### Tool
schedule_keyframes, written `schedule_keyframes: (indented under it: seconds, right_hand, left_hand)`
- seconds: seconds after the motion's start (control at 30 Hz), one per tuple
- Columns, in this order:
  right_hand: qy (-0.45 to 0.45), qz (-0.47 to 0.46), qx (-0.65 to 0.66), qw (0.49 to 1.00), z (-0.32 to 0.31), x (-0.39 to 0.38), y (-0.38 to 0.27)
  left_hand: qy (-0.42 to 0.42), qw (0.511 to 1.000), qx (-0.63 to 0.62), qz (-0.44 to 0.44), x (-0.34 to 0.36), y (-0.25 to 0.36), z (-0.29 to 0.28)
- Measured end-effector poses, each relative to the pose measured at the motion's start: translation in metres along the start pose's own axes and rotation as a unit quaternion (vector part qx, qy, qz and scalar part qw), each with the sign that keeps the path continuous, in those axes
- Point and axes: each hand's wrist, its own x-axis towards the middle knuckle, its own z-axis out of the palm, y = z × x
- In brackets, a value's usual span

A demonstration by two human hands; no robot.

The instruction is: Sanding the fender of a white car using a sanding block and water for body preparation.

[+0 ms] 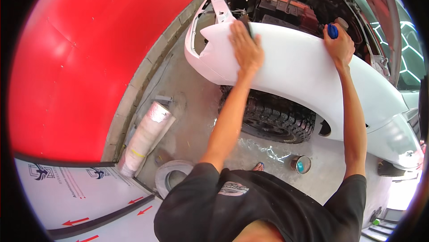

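Observation:
My left hand lies over the front of the white car fender, fingers stretched forward. A dark flat pad shows along its thumb side and past the fingertips, held against the panel; its exact kind is unclear. Farther right, at the fender's upper edge beside the engine bay, my right hand is closed around a blue rounded object. Most of that object is hidden by the fingers. Below the wheel arch sits a black knobbly tyre.
The engine bay is open, with a battery inside. A red panel wall runs along the left. On the floor are a wrapped roll, a pale ring and a can with turquoise inside.

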Motion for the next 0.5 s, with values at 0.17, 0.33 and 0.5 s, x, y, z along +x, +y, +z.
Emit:
schedule_keyframes:
  seconds: [0.17, 0.33, 0.5]
  right_hand:
    - [-0.011, 0.013, -0.002, 1.0, 0.0, 0.0, -0.001]
    - [-0.002, -0.014, 0.02, 1.0, 0.002, -0.002, -0.001]
    - [0.015, -0.005, -0.012, 1.0, 0.003, 0.0, -0.001]
  left_hand:
    - [0.037, 0.974, -0.083, -0.208, 0.029, -0.019, -0.007]
    - [-0.003, 1.0, -0.021, 0.005, -0.003, -0.004, 0.0]
    - [0.097, 0.957, -0.149, -0.228, 0.026, -0.048, -0.003]
